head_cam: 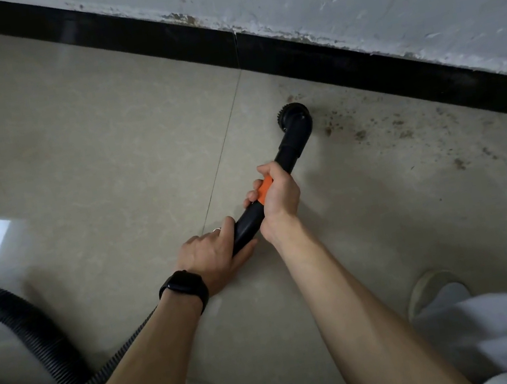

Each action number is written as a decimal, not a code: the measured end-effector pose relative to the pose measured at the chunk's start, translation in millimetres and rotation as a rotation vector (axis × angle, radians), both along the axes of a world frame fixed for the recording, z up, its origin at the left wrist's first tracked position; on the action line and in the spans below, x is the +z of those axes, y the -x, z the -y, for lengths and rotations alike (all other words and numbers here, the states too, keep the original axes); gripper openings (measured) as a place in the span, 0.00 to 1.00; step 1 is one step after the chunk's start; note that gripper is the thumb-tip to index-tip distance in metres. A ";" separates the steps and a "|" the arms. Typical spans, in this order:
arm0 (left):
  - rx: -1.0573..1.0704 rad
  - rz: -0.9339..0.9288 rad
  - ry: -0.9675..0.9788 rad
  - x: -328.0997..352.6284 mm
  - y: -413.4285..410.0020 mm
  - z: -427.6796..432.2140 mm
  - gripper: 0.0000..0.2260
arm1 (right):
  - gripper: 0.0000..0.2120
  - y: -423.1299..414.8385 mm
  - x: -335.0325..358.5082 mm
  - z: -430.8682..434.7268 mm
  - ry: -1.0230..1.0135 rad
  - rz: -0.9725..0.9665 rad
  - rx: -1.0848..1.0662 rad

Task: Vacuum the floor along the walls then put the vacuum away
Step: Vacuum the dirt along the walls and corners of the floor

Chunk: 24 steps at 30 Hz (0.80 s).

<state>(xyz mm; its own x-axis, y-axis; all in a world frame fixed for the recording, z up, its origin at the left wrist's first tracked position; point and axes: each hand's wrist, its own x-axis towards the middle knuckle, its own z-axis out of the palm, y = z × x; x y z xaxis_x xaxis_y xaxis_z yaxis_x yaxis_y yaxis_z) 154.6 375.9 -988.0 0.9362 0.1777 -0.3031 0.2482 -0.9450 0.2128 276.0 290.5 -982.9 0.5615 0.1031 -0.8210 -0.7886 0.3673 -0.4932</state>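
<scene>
Beige tile floor [85,147] meets black skirting [359,68]; dirt specks [404,131] just right of brush head [293,114]; right hand [276,194] and left hand [212,253] both wrapped round wand [250,222]; hose [33,332] trails left. Wall-edge vacuuming step underway; next move likely calls for sweeping head rightward over specks, close to skirting.

The pipe [285,152] is black with an orange band [265,187], and the hose [47,336] is black and ribbed. The floor [102,150] is beige with brown specks; the skirting [289,57] is black
</scene>
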 end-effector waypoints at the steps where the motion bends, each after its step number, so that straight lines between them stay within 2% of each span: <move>1: 0.001 0.001 0.001 -0.2 -0.5 0.0 0.20 | 0.07 -0.9 0.0 -0.6 0.002 0.003 0.002; 11: -0.002 0.018 -0.008 1.2 -5.0 6.2 0.20 | 0.08 -8.0 -4.1 4.1 -0.005 0.023 0.007; 24: 0.098 -0.014 0.038 -2.9 -34.9 -5.2 0.21 | 0.08 -40.1 -5.6 -14.4 0.019 0.049 0.034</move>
<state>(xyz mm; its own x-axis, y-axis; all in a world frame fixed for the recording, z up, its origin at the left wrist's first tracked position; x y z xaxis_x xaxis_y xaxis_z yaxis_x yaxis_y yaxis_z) 189.5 381.1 -990.9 0.9105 0.2566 -0.3242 0.3424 -0.9074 0.2436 316.1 305.0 -988.5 0.5976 0.1074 -0.7946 -0.7751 0.3308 -0.5382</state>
